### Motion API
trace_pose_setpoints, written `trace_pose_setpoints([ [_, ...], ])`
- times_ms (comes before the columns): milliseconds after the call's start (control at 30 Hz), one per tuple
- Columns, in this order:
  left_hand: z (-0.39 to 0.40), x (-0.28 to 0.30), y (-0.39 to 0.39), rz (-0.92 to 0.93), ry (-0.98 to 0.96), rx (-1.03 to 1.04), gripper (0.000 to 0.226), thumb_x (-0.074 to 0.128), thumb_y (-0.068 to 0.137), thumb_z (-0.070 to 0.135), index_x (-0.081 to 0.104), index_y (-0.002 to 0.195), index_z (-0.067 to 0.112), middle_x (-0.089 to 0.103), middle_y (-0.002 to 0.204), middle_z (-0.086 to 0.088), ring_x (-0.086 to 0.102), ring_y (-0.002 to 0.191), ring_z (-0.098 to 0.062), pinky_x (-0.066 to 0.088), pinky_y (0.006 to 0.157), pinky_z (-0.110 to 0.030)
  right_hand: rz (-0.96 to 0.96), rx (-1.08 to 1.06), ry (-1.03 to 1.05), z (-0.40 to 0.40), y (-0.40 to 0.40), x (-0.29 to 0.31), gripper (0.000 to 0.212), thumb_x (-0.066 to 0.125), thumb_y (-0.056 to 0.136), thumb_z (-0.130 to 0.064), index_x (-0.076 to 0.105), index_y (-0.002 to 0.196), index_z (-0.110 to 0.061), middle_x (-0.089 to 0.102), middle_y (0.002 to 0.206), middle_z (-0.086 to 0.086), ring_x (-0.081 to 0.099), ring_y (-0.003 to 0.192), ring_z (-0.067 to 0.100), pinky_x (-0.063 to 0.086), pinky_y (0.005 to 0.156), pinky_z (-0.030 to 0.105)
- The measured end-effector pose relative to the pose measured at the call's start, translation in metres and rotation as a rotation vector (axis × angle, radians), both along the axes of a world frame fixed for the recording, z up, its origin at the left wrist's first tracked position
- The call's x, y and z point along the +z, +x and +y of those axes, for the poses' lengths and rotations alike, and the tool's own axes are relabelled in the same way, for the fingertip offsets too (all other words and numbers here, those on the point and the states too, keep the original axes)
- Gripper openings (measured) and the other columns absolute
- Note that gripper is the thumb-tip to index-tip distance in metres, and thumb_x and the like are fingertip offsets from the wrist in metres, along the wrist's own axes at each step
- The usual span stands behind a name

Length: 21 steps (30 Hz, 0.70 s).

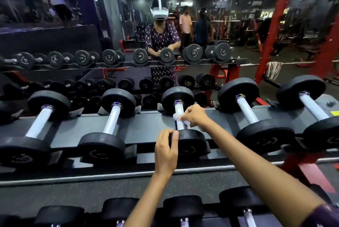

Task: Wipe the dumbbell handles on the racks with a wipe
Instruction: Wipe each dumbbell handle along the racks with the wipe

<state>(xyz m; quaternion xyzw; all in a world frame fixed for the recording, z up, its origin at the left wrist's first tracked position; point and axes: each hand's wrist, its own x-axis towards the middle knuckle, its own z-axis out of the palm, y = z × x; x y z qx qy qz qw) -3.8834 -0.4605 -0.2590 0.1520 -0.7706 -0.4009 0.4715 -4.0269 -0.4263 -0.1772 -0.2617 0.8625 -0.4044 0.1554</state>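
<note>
Wiping in progress on middle dumbbell (180,116) of upper rack (146,127), third from left in a row of five. Right hand (193,115) over the handle (178,111), fingers (184,118) clenched round a crumpled white wipe (176,116) and pressing it against the knurled steel near mid-length. Left hand (166,150) at the near weight head (191,143), thumb and fingertips gripping its left rim, apparently to steady it in the cradle. Far end of handle bare and bright above the wipe; short near stretch exposed below it.

Neighbouring dumbbells (111,118) lying parallel in their cradles, well apart, handles uncovered; whether already wiped cannot be told. Lower rack (183,210) with further dumbbells at bottom edge of view. Mirror (128,25) behind showing the same stance.

Judgement on method: wipe covers only part of the circumference, so wrap fully round and twist while drawing along the full length, collar to collar. Knurling likely to hold grime and snag thin tissue; firm pressure, short overlapping passes, refold to a clean face when soiled. Keep the left grip on the head to stop rolling; if rotation is wanted, turn the head by that hand and let the wipe stay put. Underside out of sight; not to be assumed clean.
</note>
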Motion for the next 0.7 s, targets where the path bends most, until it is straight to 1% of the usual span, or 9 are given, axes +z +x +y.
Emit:
trace_pose_setpoints([
  [100,-0.005,0.0,-0.018,0.088,-0.038,0.134,0.029,0.029,0.096,0.028,0.038,0.07,0.019,0.034,0.061,0.011,0.031,0.057,-0.007,0.024,0.056,-0.023,0.126,-0.074,-0.128,-0.008,0.003,-0.001,0.039,0.065,0.075,-0.009,0.036,0.049,-0.013,0.041,0.058,0.007,0.039,0.077,0.02,0.032,0.044,0.011],
  [133,-0.007,0.0,-0.02,0.11,-0.052,0.161,0.028,0.028,0.094,0.024,0.037,0.069,0.018,0.033,0.06,0.009,0.029,0.056,-0.008,0.022,0.054,-0.024,0.136,-0.085,-0.16,-0.011,0.002,-0.001,0.04,0.065,0.075,-0.01,0.034,0.05,-0.014,0.04,0.058,0.005,0.037,0.081,0.02,0.031,0.048,0.011],
  [200,-0.009,-0.004,-0.022,0.132,-0.056,0.177,0.03,0.028,0.091,0.02,0.04,0.065,0.014,0.036,0.059,0.004,0.03,0.055,-0.009,0.022,0.053,-0.026,0.133,-0.088,-0.174,-0.011,0.002,0.0,0.04,0.067,0.074,-0.014,0.035,0.051,-0.014,0.04,0.056,0.003,0.039,0.08,0.019,0.033,0.057,0.014],
  [267,-0.01,-0.007,-0.022,0.144,-0.058,0.182,0.034,0.028,0.09,0.019,0.044,0.063,0.006,0.038,0.059,0.003,0.031,0.055,-0.009,0.024,0.052,-0.027,0.149,-0.045,-0.134,-0.003,0.005,-0.003,0.039,0.069,0.075,-0.018,0.038,0.052,-0.012,0.04,0.054,0.002,0.04,0.071,0.017,0.037,0.057,0.013],
  [367,-0.012,-0.009,-0.024,0.154,-0.068,0.19,0.035,0.028,0.089,0.019,0.045,0.062,0.003,0.037,0.059,0.003,0.029,0.055,-0.006,0.024,0.052,-0.026,0.128,0.005,-0.047,0.009,0.01,-0.009,0.031,0.072,0.072,-0.023,0.049,0.059,-0.008,0.044,0.055,0.005,0.042,0.061,0.014,0.037,0.055,0.021],
  [467,-0.013,-0.009,-0.025,0.166,-0.086,0.199,0.035,0.028,0.089,0.018,0.045,0.062,0.003,0.038,0.058,0.002,0.031,0.055,-0.007,0.025,0.051,-0.026,0.072,-0.002,-0.075,0.003,0.005,-0.001,0.03,0.074,0.07,-0.015,0.048,0.056,-0.01,0.047,0.063,0.008,0.041,0.06,0.015,0.04,0.06,0.028],
  [567,-0.012,-0.009,-0.024,0.181,-0.1,0.204,0.035,0.028,0.089,0.018,0.046,0.063,0.004,0.038,0.059,0.003,0.031,0.056,-0.006,0.024,0.052,-0.023,0.15,-0.032,-0.134,-0.009,0.001,0.006,0.038,0.072,0.071,-0.011,0.04,0.051,-0.011,0.038,0.055,0.004,0.037,0.069,0.018,0.03,0.07,0.024],
  [633,-0.012,-0.008,-0.025,0.18,-0.103,0.209,0.035,0.028,0.089,0.017,0.046,0.063,0.003,0.039,0.058,0.001,0.032,0.056,-0.007,0.024,0.052,-0.023,0.143,-0.041,-0.16,-0.01,0.001,0.004,0.036,0.071,0.073,-0.012,0.043,0.052,-0.01,0.037,0.052,0.001,0.039,0.075,0.017,0.03,0.067,0.024],
  [700,-0.012,-0.009,-0.024,0.17,-0.106,0.212,0.036,0.028,0.089,0.018,0.046,0.063,0.003,0.041,0.056,-0.003,0.033,0.055,-0.01,0.025,0.052,-0.025,0.127,-0.017,-0.138,-0.003,0.005,0.001,0.027,0.072,0.075,-0.017,0.052,0.061,-0.006,0.044,0.055,0.005,0.043,0.073,0.015,0.034,0.057,0.025],
])
